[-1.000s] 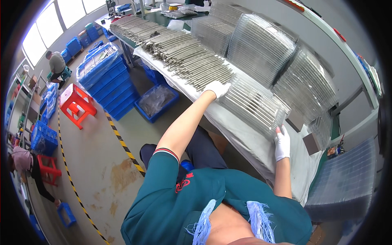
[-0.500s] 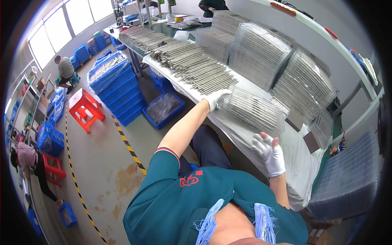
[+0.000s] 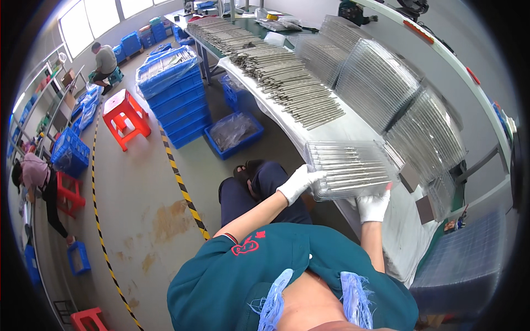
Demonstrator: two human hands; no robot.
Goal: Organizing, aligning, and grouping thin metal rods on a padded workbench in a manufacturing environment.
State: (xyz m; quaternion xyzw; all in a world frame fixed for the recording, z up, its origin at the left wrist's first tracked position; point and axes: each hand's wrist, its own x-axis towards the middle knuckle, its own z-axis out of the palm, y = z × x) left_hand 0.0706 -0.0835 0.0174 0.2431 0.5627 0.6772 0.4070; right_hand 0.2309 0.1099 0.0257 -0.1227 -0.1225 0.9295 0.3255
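Observation:
A clear plastic tray filled with a row of slim metal rods is raised off the table's near edge. My left hand, in a white glove, grips its left end with the thumb on top. At the near right corner my right hand, gloved but with bare fingertips showing, holds the tray too; most of its fingers are hidden beneath. Beyond the tray a long row of loose metal rods lies side by side on the white-covered table.
Stacks of clear trays stand along the table's back. Two brown blocks sit at the right. Blue crates, a blue bin with plastic bags and a red stool stand left. Other people work farther off.
The tray has come up off the table toward me. My right hand, open in the air before, now holds its near right corner. My left hand has kept its end, and my view has shifted.

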